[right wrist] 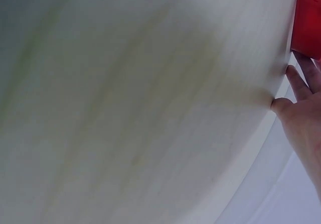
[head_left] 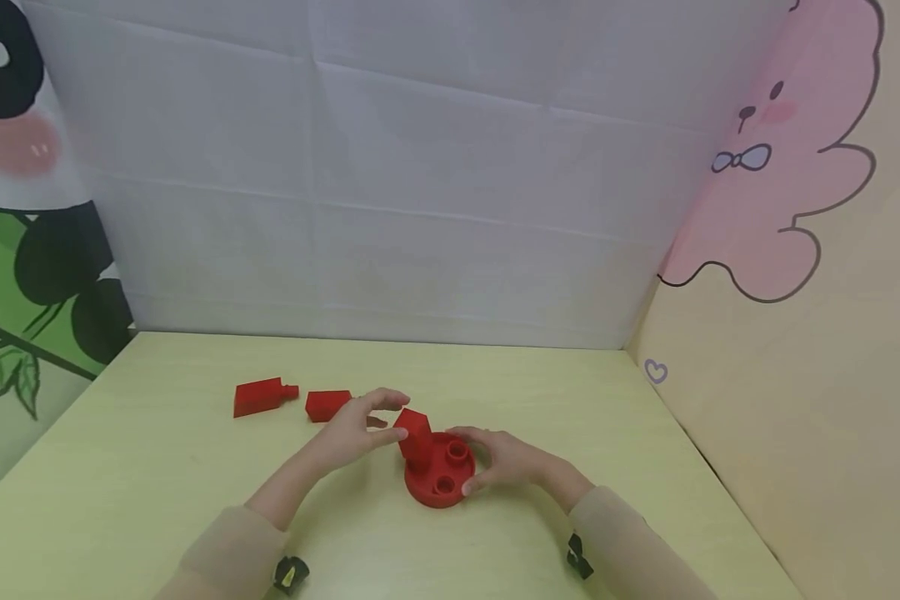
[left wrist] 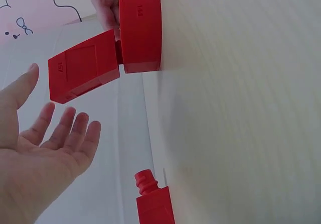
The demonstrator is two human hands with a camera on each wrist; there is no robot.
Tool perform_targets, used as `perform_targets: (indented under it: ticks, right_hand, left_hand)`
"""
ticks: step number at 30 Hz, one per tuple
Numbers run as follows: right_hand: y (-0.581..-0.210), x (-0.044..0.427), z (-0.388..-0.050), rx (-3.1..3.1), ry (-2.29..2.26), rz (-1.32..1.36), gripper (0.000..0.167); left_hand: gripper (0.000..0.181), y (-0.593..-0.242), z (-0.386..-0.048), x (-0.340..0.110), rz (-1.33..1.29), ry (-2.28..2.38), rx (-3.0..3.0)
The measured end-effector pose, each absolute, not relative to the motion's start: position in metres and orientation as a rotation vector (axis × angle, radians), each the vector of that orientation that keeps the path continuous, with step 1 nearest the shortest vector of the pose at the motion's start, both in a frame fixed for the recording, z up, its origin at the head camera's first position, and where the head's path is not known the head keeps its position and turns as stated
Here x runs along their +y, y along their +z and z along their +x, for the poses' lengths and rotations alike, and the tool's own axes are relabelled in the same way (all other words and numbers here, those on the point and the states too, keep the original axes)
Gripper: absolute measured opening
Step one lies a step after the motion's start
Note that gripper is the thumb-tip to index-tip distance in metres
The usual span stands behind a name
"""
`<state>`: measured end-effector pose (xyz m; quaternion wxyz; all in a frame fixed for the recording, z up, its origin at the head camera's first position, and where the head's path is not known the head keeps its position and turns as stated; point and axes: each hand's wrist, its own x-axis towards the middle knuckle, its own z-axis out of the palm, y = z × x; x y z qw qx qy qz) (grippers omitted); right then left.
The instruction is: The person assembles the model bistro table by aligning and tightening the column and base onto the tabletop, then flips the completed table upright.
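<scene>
A red round base (head_left: 437, 492) sits on the table, with two round hollow sockets showing on top. From its left part a red block (head_left: 414, 427) rises at a slight tilt; in the left wrist view this block (left wrist: 83, 66) joins the base (left wrist: 141, 28) by a narrow neck. My left hand (head_left: 356, 433) is beside the block, its fingers spread and apart from it in the left wrist view. My right hand (head_left: 506, 460) holds the base's right rim between thumb and fingers. Only part of that hand (right wrist: 303, 113) shows in the right wrist view.
Left of my left hand lies a red block (head_left: 327, 405), partly hidden by the hand. Farther left is another red block (head_left: 264, 397) with a narrow end; a threaded neck shows on a block (left wrist: 154, 204) in the left wrist view. A white cloth (head_left: 420, 208) hangs behind the table.
</scene>
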<state>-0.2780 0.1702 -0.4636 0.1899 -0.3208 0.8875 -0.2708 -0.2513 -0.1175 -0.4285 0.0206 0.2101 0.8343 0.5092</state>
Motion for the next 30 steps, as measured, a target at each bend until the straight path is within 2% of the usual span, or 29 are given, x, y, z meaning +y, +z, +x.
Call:
perform_targets:
  ticks: [6, 11, 17, 30]
  right_hand:
    - [-0.464, 0.17, -0.278, 2.503, -0.759, -0.922, 0.084]
    - [-0.465, 0.17, -0.278, 2.504, -0.758, -0.925, 0.084]
    - [-0.465, 0.169, -0.278, 2.505, -0.751, -0.922, 0.084]
    - [-0.463, 0.169, -0.277, 2.498, -0.761, -0.926, 0.084]
  left_hand:
    - [0.066, -0.43, -0.246, -0.099, 0.304, 1.653, 2.62]
    - [0.06, -0.432, -0.244, -0.087, 0.174, 1.601, 2.741]
    - [0.049, -0.432, -0.243, -0.083, 0.169, 1.574, 2.809]
    - [0.045, -0.429, -0.25, -0.093, 0.342, 1.536, 2.795]
